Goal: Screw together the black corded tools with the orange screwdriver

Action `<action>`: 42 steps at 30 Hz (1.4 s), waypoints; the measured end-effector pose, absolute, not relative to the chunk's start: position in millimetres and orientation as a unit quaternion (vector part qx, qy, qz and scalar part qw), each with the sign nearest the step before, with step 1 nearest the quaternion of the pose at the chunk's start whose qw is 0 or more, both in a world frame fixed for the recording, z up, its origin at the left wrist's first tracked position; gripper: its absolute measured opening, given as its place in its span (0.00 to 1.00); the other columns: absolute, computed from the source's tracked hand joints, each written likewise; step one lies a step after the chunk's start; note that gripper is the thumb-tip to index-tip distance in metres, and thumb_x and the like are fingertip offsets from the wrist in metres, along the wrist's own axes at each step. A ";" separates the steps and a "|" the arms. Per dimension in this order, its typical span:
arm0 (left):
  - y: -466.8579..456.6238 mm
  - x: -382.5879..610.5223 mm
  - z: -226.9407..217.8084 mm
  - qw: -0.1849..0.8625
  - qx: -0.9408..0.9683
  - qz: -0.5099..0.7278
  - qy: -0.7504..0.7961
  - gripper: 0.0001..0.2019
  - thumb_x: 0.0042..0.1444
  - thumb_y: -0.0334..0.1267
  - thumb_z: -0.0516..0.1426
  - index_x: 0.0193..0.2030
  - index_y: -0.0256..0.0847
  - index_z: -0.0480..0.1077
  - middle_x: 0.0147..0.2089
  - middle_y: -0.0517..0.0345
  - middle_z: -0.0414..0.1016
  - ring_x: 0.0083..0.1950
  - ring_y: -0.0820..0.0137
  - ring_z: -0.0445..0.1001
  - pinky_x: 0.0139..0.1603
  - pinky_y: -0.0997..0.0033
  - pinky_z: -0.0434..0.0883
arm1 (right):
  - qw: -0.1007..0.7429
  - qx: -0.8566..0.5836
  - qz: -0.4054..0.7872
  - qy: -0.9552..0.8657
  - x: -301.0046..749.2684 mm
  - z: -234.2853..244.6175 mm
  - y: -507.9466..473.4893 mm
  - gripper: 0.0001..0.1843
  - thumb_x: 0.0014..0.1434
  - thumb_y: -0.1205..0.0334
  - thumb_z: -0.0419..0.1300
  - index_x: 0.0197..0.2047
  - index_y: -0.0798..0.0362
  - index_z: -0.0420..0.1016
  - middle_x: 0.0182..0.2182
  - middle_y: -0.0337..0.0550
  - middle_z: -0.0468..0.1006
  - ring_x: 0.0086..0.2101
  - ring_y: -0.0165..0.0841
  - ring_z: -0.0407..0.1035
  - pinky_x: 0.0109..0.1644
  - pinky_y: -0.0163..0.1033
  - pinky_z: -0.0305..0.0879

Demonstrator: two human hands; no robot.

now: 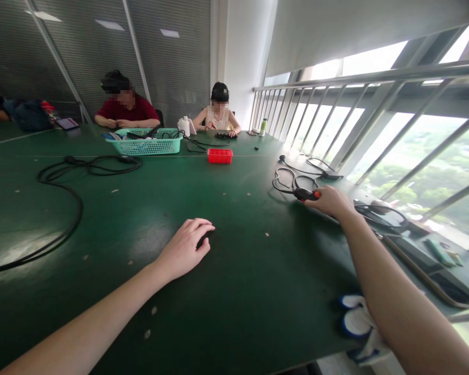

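Observation:
My left hand (185, 246) rests on the green table (234, 291), its fingers lightly curved and the thumb apart from them. A dark patch shows in the gap under the fingers, and I cannot tell if it is more than shadow. Over at the right, my right hand (332, 202) is closed around a black object with orange-red parts (304, 194). Part of that object is hidden by the fingers, so its kind is unclear. Thin black cable (282, 183) loops on the table just beyond it.
A red box (219, 155) and a turquoise basket (152, 146) of tools stand farther back. Black cable (80, 208) winds across the left side. White-and-blue gloves (357, 317) lie by the near right edge. A dark tray (430, 265) sits beside the railing. Two people sit opposite.

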State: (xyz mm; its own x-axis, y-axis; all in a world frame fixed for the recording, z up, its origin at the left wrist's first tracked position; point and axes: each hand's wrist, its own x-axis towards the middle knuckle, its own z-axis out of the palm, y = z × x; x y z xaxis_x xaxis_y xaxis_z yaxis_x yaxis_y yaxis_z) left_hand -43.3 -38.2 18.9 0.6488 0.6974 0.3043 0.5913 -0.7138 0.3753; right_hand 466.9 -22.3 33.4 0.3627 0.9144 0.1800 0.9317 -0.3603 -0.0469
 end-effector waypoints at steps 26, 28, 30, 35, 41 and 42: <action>-39.3 -42.9 17.4 0.115 0.901 0.206 0.365 0.17 0.71 0.40 0.49 0.61 0.45 0.73 0.62 0.52 0.72 0.65 0.56 0.69 0.66 0.48 0.72 | 0.048 -0.819 -0.070 -0.567 462.7 35.2 -22.6 0.31 0.52 0.34 0.61 0.51 0.44 0.82 0.49 0.50 0.81 0.47 0.50 0.72 0.35 0.43 0.60; -38.0 -43.2 15.9 0.116 0.901 0.206 0.364 0.18 0.72 0.40 0.49 0.61 0.45 0.73 0.63 0.52 0.72 0.65 0.56 0.69 0.66 0.48 0.72 | 0.049 -0.821 -0.056 -0.566 466.1 34.5 -22.5 0.32 0.52 0.34 0.62 0.54 0.43 0.82 0.48 0.50 0.81 0.45 0.49 0.73 0.34 0.43 0.60; -36.8 -43.2 15.2 0.117 0.901 0.205 0.365 0.18 0.72 0.41 0.49 0.61 0.46 0.73 0.63 0.52 0.72 0.65 0.56 0.69 0.66 0.48 0.72 | 0.049 -0.823 -0.037 -0.564 470.4 34.4 -23.2 0.33 0.53 0.33 0.62 0.56 0.42 0.81 0.44 0.49 0.82 0.41 0.48 0.74 0.33 0.43 0.60; -35.6 -42.6 16.5 0.119 0.901 0.201 0.366 0.18 0.71 0.42 0.49 0.61 0.46 0.73 0.63 0.52 0.72 0.65 0.55 0.69 0.66 0.46 0.72 | 0.054 -0.837 -0.028 -0.544 467.9 34.8 -29.0 0.39 0.52 0.26 0.62 0.58 0.41 0.80 0.44 0.53 0.82 0.42 0.51 0.73 0.37 0.47 0.64; -36.9 -41.9 18.9 0.126 0.898 0.193 0.375 0.18 0.71 0.44 0.49 0.61 0.46 0.73 0.63 0.52 0.73 0.65 0.54 0.70 0.66 0.45 0.73 | 0.210 -0.816 -0.228 -0.489 434.9 50.8 -33.7 0.29 0.66 0.39 0.51 0.54 0.53 0.77 0.53 0.62 0.74 0.55 0.58 0.63 0.48 0.56 0.66; -37.1 -41.8 19.3 0.126 0.898 0.193 0.375 0.18 0.71 0.44 0.49 0.61 0.46 0.73 0.63 0.52 0.73 0.65 0.54 0.70 0.66 0.45 0.73 | 0.251 -0.783 -0.259 -0.506 429.9 54.9 -33.1 0.25 0.69 0.46 0.48 0.55 0.54 0.75 0.54 0.62 0.74 0.55 0.55 0.62 0.51 0.56 0.65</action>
